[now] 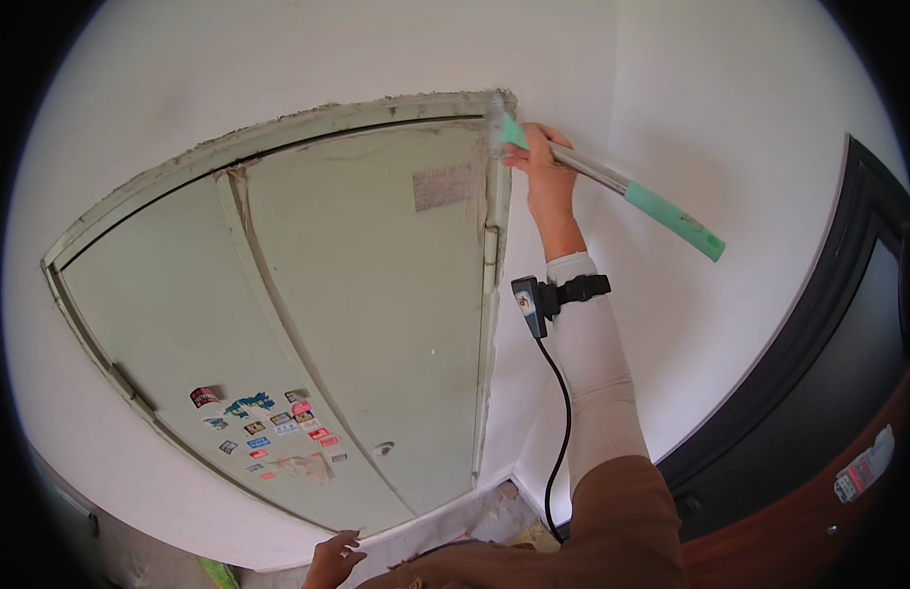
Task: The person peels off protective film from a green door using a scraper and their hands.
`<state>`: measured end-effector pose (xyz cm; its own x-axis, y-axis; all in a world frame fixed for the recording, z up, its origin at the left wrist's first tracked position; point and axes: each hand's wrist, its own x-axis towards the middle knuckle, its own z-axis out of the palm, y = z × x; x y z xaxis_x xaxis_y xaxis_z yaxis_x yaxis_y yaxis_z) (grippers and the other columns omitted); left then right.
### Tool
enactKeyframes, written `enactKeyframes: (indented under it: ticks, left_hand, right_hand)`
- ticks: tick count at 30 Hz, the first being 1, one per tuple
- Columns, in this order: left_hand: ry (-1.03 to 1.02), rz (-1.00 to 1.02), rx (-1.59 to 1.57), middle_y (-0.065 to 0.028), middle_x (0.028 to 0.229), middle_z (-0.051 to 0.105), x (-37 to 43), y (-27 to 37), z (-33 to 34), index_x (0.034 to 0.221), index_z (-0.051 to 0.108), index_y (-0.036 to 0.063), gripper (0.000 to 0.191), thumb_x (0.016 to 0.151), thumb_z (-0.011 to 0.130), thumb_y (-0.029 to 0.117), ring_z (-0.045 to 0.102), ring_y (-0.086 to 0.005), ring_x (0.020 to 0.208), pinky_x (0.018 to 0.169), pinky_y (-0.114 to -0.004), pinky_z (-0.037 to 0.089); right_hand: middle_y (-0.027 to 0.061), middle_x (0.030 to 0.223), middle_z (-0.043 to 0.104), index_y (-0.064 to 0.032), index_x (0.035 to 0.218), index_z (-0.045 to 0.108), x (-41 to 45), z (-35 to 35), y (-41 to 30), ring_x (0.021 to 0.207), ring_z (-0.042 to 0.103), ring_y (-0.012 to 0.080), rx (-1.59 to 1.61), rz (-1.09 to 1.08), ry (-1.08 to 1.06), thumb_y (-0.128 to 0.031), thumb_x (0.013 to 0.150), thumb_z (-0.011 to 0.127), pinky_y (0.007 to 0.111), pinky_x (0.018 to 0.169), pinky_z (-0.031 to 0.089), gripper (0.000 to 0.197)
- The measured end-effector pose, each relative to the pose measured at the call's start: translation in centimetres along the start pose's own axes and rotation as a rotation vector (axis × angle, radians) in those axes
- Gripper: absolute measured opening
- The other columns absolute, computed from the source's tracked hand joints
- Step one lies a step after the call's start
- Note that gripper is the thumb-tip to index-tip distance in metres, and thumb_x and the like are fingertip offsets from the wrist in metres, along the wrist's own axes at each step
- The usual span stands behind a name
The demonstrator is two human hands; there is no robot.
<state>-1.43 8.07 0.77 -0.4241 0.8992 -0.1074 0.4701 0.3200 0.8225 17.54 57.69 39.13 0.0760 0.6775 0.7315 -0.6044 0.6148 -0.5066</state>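
My right hand [547,166] grips a brush [593,168] close to its head. The brush has a mint-green head, a metal shaft and a mint-green end grip that slants down to the right. Its blurred grey bristles meet the upper right corner of the metal door frame [503,195], whose outer edge is rough and dirty. Below the brush is a pale green double-leaf metal door [367,294], shut. Low in the view, my left hand [333,559] is held near my body with fingers apart, holding nothing.
Small stickers [282,423] cover the door's lower left, and a paper notice [442,188] is at its upper right. A dark-framed door [786,442] stands on the right. A black device [530,305] is strapped to my right forearm, its cable [569,412] hanging down.
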Motion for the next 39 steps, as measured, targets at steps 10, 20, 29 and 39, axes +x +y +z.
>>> enactKeyframes:
  ticks: [10, 20, 29, 39]
  left_hand:
    - [-0.018, -0.077, -0.002, -0.0134, 0.095, 0.069, -1.4, -1.4, 0.8, 0.123, 0.061, 0.0066, 0.047, 0.077, 0.070, 0.005, 0.065, -0.0187, 0.079, 0.068, -0.032, 0.054]
    - [-0.023, -0.067, 0.042, -0.0128, 0.094, 0.069, -0.3, -0.8, 1.2, 0.121, 0.062, 0.0064, 0.046, 0.076, 0.071, 0.004, 0.065, -0.0188, 0.079, 0.067, -0.031, 0.053]
    - [-0.071, 0.173, 0.136, -0.0160, 0.091, 0.069, 4.7, 5.8, -0.5, 0.114, 0.062, 0.0011, 0.044, 0.073, 0.074, 0.008, 0.068, -0.0261, 0.076, 0.068, -0.034, 0.053]
    - [-0.197, 0.194, 0.096, -0.0154, 0.093, 0.069, 5.8, 7.0, 1.7, 0.115, 0.061, 0.0019, 0.043, 0.075, 0.074, 0.010, 0.067, -0.0268, 0.077, 0.070, -0.034, 0.053]
  right_hand:
    - [0.0126, 0.090, 0.062, 0.0069, 0.101, 0.058, 1.6, -2.6, -1.6, 0.071, 0.066, 0.0201, -0.261, -0.187, 0.149, -0.020, 0.088, 0.061, 0.029, 0.057, 0.053, 0.030]
    - [0.0132, 0.091, 0.063, 0.0064, 0.104, 0.057, 2.1, -6.0, -1.0, 0.073, 0.066, 0.0199, -0.296, -0.153, 0.263, -0.021, 0.088, 0.061, 0.029, 0.058, 0.053, 0.032]
    - [0.0117, 0.087, 0.064, 0.0053, 0.099, 0.059, 1.5, -5.0, -0.4, 0.068, 0.066, 0.0197, -0.154, -0.020, 0.079, -0.018, 0.086, 0.062, 0.028, 0.057, 0.052, 0.027]
    - [0.0114, 0.085, 0.064, 0.0055, 0.097, 0.060, 1.4, -4.7, -0.4, 0.066, 0.066, 0.0193, -0.128, 0.010, 0.052, -0.016, 0.086, 0.062, 0.028, 0.056, 0.051, 0.024]
